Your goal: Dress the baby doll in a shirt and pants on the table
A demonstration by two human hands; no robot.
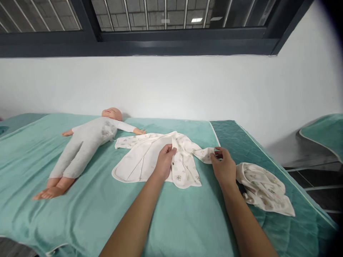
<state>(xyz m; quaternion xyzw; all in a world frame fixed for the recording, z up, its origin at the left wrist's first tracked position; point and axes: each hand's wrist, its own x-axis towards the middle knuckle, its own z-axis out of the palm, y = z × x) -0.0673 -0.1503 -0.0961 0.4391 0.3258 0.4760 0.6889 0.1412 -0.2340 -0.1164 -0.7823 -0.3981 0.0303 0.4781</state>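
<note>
The baby shirt (147,159) lies laid out on a teal cover (184,221), directly under and between the fingers of both hands. It is white with a small scattered print, its front open so that the plain inside shows to the left of the left fingers. The left hand (164,163) pinches the edge of the printed front panel (184,167) between thumb and fingers. The right hand (224,168) pinches the end of one sleeve (202,154), which stretches out sideways from the panel; its other fingers are curled. The opposite sleeve (130,142) lies beyond the left fingers, farther to the left.

Well to the left of the left fingers, a doll (92,137) in a white suit lies on its back, one outstretched hand just beside the shirt. To the right of the right fingers, near the wrist, a crumpled printed cloth (264,189) rests on a darker quilted pad (291,228). Beyond all the fingers stands a white wall (166,85).
</note>
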